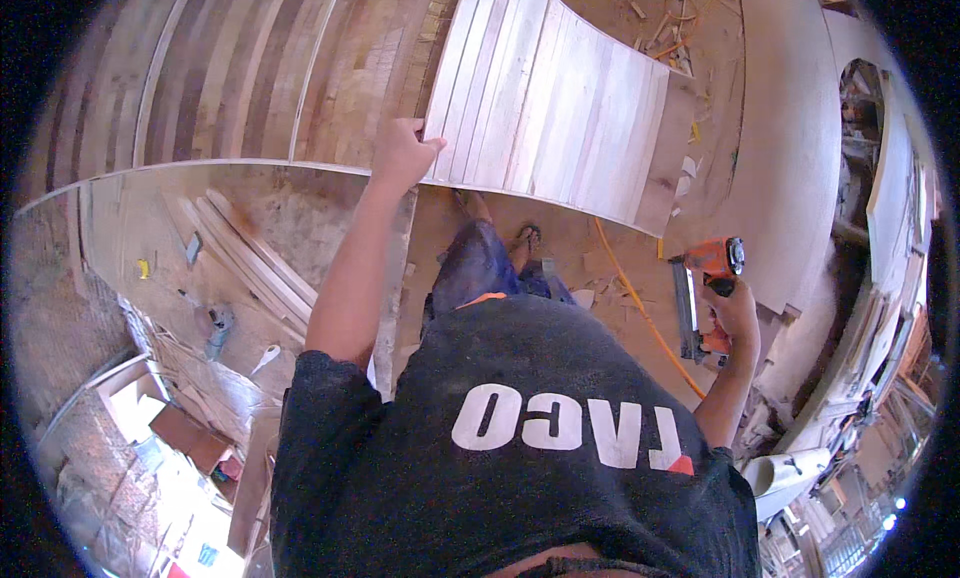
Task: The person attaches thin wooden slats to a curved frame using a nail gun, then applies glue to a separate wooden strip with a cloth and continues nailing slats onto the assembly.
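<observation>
At the near left corner of a panel of pale wooden slats, my left hand has its fingers curled and its thumb against the edge slat. To the right, clear of the panel, my right hand is wrapped round the handle of an orange and black nail gun. The gun's long magazine runs down beside my wrist. Browner boards lie flat just left of the pale slats, up against their edge.
An orange hose trails across the floor between the panel and my right arm. Long loose strips lie at left, below the boards. A large curved sheet stands at right, with wood scraps piled beyond it.
</observation>
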### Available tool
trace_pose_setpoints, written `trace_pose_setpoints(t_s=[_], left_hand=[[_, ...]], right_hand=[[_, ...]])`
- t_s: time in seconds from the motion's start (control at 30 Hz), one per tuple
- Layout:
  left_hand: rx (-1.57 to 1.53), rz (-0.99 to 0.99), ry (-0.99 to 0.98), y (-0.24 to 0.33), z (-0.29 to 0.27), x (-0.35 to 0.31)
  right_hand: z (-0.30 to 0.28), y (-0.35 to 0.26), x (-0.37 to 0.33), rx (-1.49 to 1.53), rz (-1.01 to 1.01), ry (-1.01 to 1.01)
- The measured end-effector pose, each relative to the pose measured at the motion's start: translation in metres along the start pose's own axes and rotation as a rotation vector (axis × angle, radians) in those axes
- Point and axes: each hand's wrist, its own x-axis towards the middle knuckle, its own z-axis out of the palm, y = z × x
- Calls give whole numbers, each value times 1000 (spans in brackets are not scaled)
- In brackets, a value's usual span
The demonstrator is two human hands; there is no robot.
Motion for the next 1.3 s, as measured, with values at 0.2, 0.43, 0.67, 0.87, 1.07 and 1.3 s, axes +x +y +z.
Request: trace_pose_setpoints(t_s=[0.2, 0.43, 0.67, 0.87, 1.07, 1.3], left_hand=[[48, 21, 22, 25, -2, -10], [26, 17, 59, -4, 1, -5], [32, -3, 38, 10, 0, -9], [-30, -35, 33, 6, 6, -8], [-52, -73, -12, 7, 0, -10], [-110, -124, -7, 6, -4, -16]], right_hand=[[-18, 49, -14, -65, 17, 72], [-47, -6, -3, -158, -206, 251], [-74, -245, -17, -312, -352, 448], [-31, -442, 42, -682, -754, 271], [100, -595, 42, -1208, -968, 59], [196, -640, 29, -1575, -1085, -123]])
